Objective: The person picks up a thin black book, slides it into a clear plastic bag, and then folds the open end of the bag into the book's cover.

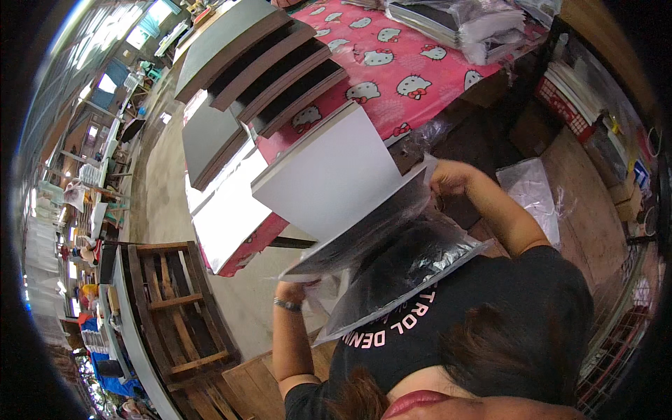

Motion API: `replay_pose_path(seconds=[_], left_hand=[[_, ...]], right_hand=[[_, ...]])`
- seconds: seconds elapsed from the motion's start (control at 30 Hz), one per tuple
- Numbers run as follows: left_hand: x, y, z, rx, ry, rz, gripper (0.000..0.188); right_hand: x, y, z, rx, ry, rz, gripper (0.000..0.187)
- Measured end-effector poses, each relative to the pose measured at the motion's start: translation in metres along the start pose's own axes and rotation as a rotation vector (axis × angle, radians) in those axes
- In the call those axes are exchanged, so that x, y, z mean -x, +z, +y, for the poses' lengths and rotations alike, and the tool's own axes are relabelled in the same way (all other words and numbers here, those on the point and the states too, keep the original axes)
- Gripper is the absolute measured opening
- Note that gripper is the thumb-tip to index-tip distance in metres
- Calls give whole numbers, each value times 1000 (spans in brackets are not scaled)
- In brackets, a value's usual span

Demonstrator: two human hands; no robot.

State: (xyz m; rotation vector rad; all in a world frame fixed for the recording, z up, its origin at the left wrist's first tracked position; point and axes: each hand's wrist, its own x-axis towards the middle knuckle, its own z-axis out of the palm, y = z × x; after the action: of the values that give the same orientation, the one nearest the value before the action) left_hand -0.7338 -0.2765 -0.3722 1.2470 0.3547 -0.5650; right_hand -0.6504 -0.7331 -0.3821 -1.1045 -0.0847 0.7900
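Observation:
Both of my hands hold a large clear plastic bag [392, 280] in front of my chest, its sheets spread apart. My left hand [294, 290] grips the lower left edge, its fingers partly hidden by the film. At the upper right corner, my right hand [448, 177] is closed on the plastic. Dark tones show through the bag; I cannot tell whether anything lies inside. Just beyond it, a stack of white boards [336, 168] stands at the near table edge, touching or overlapped by the film.
Several grey-and-black board stacks [238, 56] lie on the table with a pink cartoon-print cover [378, 91]. Plastic-wrapped packs [455, 28] sit at the far right. A wooden pallet [175, 301] is at left. A loose plastic sheet [528, 192] and red crate [563, 108] are at right.

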Motion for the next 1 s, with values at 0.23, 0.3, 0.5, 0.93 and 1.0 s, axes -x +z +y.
replay_pose_path(seconds=[0.23,0.3,0.5,0.93,1.0], left_hand=[[-90,-36,-114,-481,-168,102,32],[-100,-41,-116,-860,-61,162,31],[9,25,43,-467,408,148,24],[35,133,92,46,739,4,35],[30,144,90,132,793,50,31]], right_hand=[[-46,-80,123,182,335,176,18],[-49,-78,97,518,341,162,21],[-38,43,-73,813,-180,-36,30],[-54,184,-89,559,-712,-118,28],[-57,187,-85,552,-666,-110,17]])
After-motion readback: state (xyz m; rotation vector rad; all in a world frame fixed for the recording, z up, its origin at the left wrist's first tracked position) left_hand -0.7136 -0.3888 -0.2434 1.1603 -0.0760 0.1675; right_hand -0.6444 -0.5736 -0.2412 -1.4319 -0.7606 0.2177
